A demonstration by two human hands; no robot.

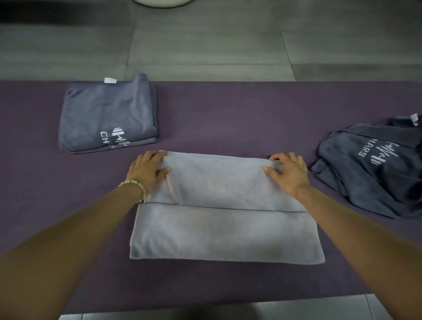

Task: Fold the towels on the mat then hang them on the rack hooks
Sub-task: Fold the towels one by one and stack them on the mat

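Note:
A light grey towel (219, 219) lies partly folded in the middle of the purple mat (228, 114). My left hand (148, 171) pinches its far left corner, thumb on top and fingers under the edge. At the far right corner my right hand (287, 173) pinches the same far edge. A blue-grey towel (102, 114) with white lettering lies neatly folded at the back left of the mat. On the right, a dark blue towel (374, 169) with white lettering sits crumpled.
Grey floor tiles (205, 41) extend beyond the mat's far edge and show again at the near edge. The rim of a white round object (163, 2) is at the top. No rack or hooks are in view.

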